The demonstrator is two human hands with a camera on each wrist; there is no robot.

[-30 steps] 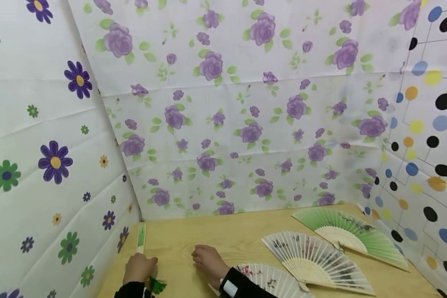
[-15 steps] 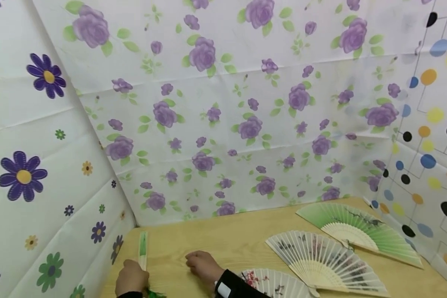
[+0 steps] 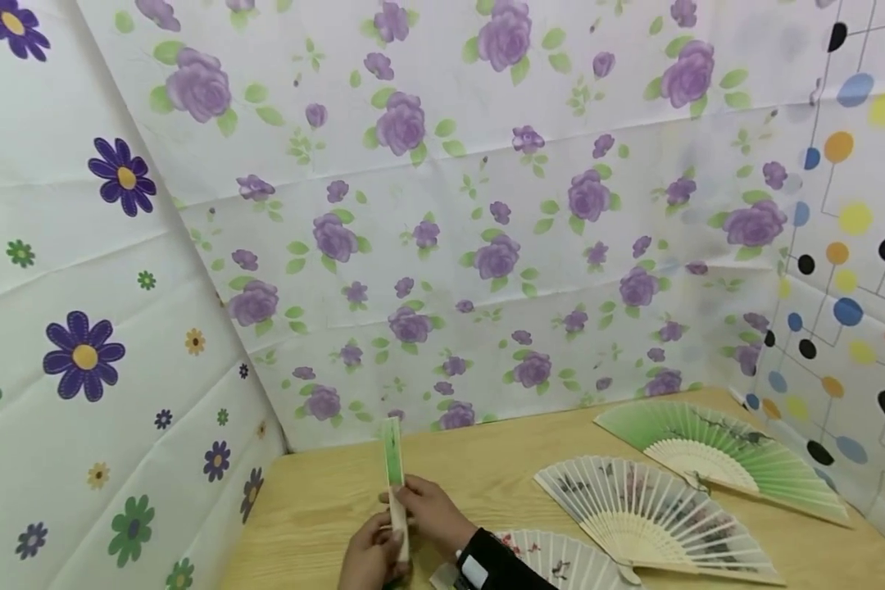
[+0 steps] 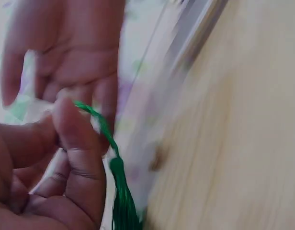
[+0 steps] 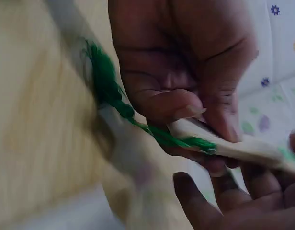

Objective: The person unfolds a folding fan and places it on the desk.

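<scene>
A closed green fan stands upright above the wooden table, near its front edge. My left hand grips the fan's lower end from the left. My right hand holds the same end from the right. In the right wrist view my right hand's fingers pinch the pale fan base, where a green cord runs to a green tassel. In the left wrist view my left thumb presses the cord, and the tassel hangs below it.
Three open fans lie on the table to the right: a green one at the back, a white one in the middle, and a pink-flowered one beside my right sleeve. Flower-patterned cloth walls close in the left, back and right.
The closed fan lay flat at the table's left edge under my left hand. It is now lifted upright near the middle, and my right hand has come over to hold it too.
</scene>
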